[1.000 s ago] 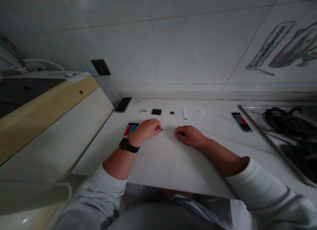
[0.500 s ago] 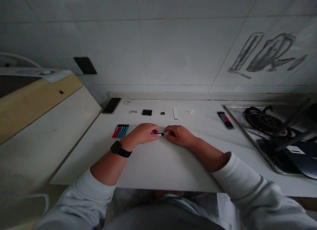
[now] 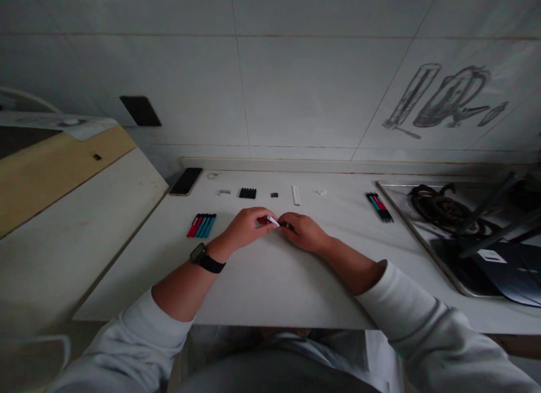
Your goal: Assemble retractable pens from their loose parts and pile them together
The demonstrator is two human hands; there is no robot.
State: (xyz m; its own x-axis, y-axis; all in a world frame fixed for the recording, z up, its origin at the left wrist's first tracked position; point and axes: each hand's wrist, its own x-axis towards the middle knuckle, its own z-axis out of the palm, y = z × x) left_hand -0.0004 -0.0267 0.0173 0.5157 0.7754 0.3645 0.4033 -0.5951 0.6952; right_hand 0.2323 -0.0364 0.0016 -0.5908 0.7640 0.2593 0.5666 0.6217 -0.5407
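Observation:
My left hand [image 3: 249,226], with a black watch [image 3: 205,257] on its wrist, pinches a slim white pen part [image 3: 273,220] between thumb and fingers. This part tilts down to the right, towards my right hand [image 3: 305,230]. At its lower end the curled right fingers close round a small dark piece, mostly hidden. Both hands nearly meet just above the white counter. Left of them lie red and blue pen barrels [image 3: 202,225]. Beyond the hands run black grips [image 3: 247,193], small dark pieces [image 3: 274,195], thin white rods [image 3: 296,195], small white pieces [image 3: 322,192] and springs [image 3: 224,192].
Several assembled-looking pens [image 3: 379,207] lie at the right, beside a gas stove [image 3: 448,224] with a metal rim. A phone [image 3: 186,181] rests at the back left, near a slanted white box [image 3: 84,212]. The tiled wall [image 3: 296,94] bounds the counter [image 3: 279,286] behind.
The white pen part has turned from nearly level to tilted, its left end raised. My hands have come closer together. The whole view has shifted slightly.

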